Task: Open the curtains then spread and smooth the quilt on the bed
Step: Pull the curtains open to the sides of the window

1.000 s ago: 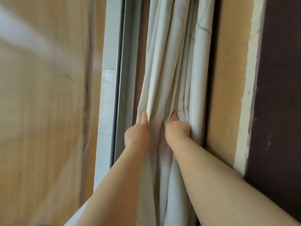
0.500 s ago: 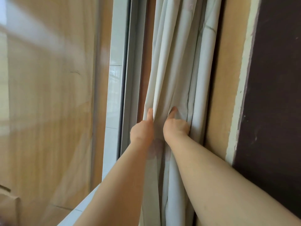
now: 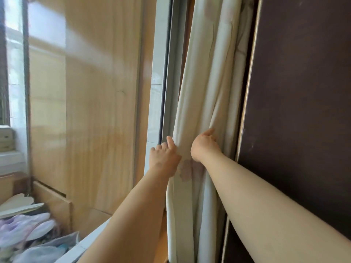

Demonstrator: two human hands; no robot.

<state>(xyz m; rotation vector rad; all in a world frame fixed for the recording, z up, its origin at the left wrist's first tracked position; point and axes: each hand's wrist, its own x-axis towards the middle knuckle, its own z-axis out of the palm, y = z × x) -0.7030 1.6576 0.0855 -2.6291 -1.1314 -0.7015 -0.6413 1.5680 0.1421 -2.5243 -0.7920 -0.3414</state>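
The cream curtain (image 3: 201, 82) hangs bunched in vertical folds between the window frame and a dark panel. My left hand (image 3: 164, 158) holds its left edge, thumb up against the cloth and fingers curled beside the frame. My right hand (image 3: 203, 147) grips the folds a little to the right, with its fingers buried in the fabric. Both forearms reach up from the bottom of the view. A faint pink print shows on the curtain just below my hands. No bed or quilt is in view.
A grey-white window frame (image 3: 161, 82) stands left of the curtain, with glass (image 3: 85, 111) reflecting wood tones. A dark brown panel (image 3: 303, 111) fills the right. Pale clothes (image 3: 28, 228) lie beyond the glass at lower left, by a white sill (image 3: 89, 242).
The view has swung left and widened, so the clothes at lower left now show. Both hands stay on the bunched curtain; my left hand has turned, and its fingers now show at the curtain's edge.
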